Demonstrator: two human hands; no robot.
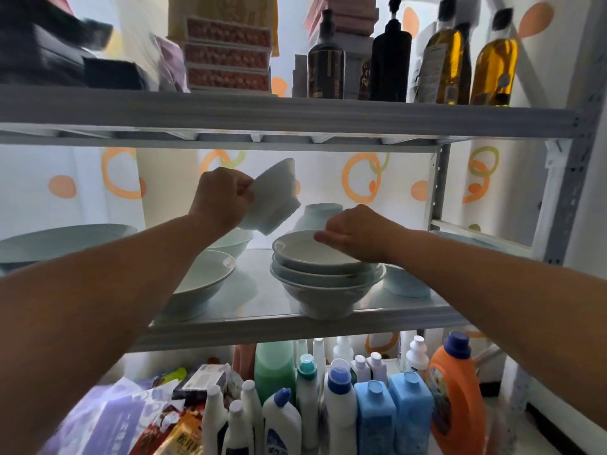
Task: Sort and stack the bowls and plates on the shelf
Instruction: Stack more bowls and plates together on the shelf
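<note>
My left hand (220, 198) holds a pale bowl (275, 198) by its rim, tilted on its side in the air above the middle shelf (262, 318). My right hand (356, 233) rests on the rim of the top bowl of a stack of three pale bowls (323, 280) at the shelf's front. An upside-down bowl (320, 215) stands behind the stack. A wide bowl (200, 284) sits front left, another bowl (231, 243) behind it. A large plate (62, 239) lies at the far left. A small bowl (405, 284) is right of the stack.
The upper shelf (295, 116) carries dark and amber bottles (440, 57) and stacked boxes (228, 54). Below stand several detergent bottles (341, 402), an orange jug (455, 392) and snack packets (154, 418). A metal upright (437, 188) bounds the right side.
</note>
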